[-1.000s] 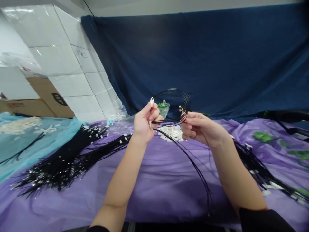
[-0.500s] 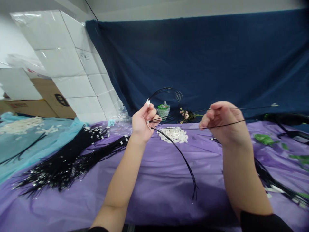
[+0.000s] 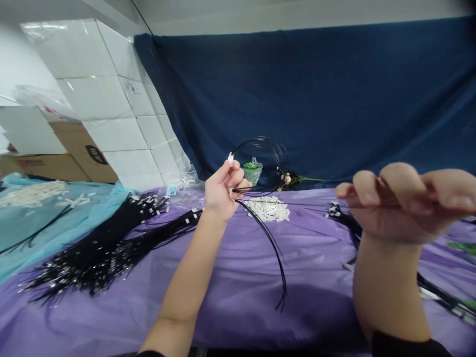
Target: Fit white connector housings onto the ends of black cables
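Note:
My left hand is closed around a bundle of thin black wires with a white connector standing up above the thumb. Some of the wires arch up and to the right from that connector, while other black wires hang in a curve below the hand. One strand runs taut and nearly level to my right hand, whose fingers are curled over with the strand passing across the palm. Between the arms, on the purple cloth, lies a pile of small white connectors.
Thick bundles of black wires lie at left, another wire bundle at right. A teal sheet bears more white pieces. White boxes are stacked behind. A clear cup and flowers stand before a blue curtain.
My right hand has moved right and nearer the camera, its fingers now curled over along the strand. The hanging wires have swung a little left; my left hand stays almost in place.

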`<state>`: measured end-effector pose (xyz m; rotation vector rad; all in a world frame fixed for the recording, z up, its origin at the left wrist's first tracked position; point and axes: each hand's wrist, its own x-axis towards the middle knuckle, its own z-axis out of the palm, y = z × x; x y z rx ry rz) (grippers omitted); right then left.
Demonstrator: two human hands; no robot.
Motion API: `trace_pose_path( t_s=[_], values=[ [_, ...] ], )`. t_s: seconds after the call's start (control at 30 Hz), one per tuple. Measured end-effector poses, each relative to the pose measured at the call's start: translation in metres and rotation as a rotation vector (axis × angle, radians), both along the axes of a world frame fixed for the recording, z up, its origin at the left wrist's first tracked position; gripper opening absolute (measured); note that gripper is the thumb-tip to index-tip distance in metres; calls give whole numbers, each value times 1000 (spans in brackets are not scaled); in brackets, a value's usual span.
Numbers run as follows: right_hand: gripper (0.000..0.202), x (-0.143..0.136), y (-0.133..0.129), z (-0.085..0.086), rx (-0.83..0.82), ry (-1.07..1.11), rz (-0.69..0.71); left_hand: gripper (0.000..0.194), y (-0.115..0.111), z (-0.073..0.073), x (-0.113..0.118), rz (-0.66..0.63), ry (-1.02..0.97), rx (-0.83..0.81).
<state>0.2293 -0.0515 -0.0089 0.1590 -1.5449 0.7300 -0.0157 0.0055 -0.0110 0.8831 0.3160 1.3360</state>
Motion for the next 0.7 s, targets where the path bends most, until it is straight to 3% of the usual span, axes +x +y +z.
trace_pose_path(
  t_s=[0.1,0.17,0.23,0.33,0.5,0.7],
  values=[
    [26,-8,-6,-4,84,-109,169,26,-3,-4,9,60,74,30],
    [24,-15,-14,-9,38,-117,127,25,-4,-8,15,114,123,66],
    [16,-24,-23,-13,-9,-126,-27,24,-5,-12,20,146,162,105],
    [7,-41,-31,-16,-60,-209,-399,23,-6,-17,26,149,223,156],
    [5,-67,-12,-21,-22,-331,-962,25,-8,-21,33,166,317,163],
    [5,-68,15,-24,107,-324,-1105,23,-7,-26,32,90,399,202]
  ],
)
